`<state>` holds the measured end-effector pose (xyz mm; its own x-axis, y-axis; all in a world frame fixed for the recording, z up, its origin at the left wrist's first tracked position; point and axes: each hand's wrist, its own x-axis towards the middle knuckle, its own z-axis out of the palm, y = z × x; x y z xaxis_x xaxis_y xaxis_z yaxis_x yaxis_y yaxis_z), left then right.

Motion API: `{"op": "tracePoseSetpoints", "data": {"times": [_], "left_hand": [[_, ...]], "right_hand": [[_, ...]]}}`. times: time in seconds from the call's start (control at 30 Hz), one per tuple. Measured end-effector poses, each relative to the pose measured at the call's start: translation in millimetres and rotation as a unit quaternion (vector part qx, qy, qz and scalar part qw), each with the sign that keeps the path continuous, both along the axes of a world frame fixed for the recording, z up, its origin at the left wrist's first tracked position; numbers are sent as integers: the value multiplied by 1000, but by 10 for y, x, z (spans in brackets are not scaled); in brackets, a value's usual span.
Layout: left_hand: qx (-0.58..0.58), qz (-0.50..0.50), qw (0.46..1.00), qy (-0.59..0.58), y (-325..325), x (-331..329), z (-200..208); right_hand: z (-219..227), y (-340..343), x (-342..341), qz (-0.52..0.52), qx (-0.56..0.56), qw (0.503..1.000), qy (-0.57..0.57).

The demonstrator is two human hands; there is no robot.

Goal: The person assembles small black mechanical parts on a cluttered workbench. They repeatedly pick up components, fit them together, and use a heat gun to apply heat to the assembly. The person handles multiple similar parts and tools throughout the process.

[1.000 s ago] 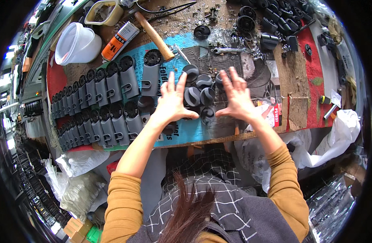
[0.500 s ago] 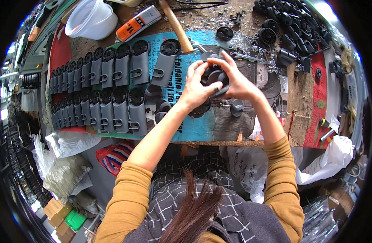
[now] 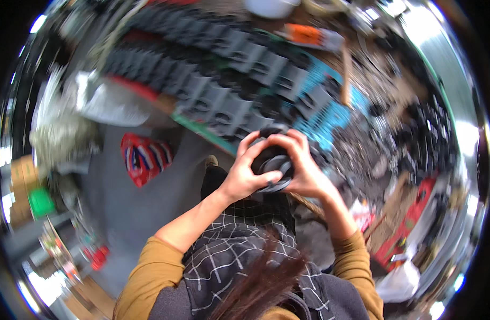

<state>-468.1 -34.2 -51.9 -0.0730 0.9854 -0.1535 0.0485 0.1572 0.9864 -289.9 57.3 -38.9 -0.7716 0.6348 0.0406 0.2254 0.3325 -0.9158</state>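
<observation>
Quick change: both hands, left hand and right hand, have come from mid-surface to just in front of the body. Grip: fingers curled, clamped together around dark round parts; count unclear. Pieces now look carried, not arranged. Surface: slanting rows of grey brackets, orange-and-white can, hammer, all blurred. Room: red striped bag on grey floor, cartons left.

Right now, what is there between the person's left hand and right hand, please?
In the head view, round black parts fill the space between the left hand and right hand, which hold them together.
</observation>
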Motion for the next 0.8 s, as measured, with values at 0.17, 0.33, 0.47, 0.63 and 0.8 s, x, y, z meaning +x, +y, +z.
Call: {"op": "tracePoseSetpoints", "data": {"times": [0.17, 0.33, 0.47, 0.63, 0.8], "left_hand": [[-110, 251, 953, -125, -1422, -1546, -141], [-145, 438, 861, -212, -2479, -3268, -853], [-158, 520, 803, -246, -3042, -4632, -1450], [-244, 556, 742, -284, -3529, -5810, -2329], [-249, 678, 654, -225, -3834, -5678, -2807]], "right_hand": [[-410, -771, -2142, 238, -115, 964, -6], [-1240, -1628, -4485, 368, -150, 917, -38], [-1961, -2179, -6081, 427, -159, 889, -45], [-2658, -2512, -7217, 352, -365, 830, -234], [-2877, -2660, -6980, 285, -283, 890, -218]]}}
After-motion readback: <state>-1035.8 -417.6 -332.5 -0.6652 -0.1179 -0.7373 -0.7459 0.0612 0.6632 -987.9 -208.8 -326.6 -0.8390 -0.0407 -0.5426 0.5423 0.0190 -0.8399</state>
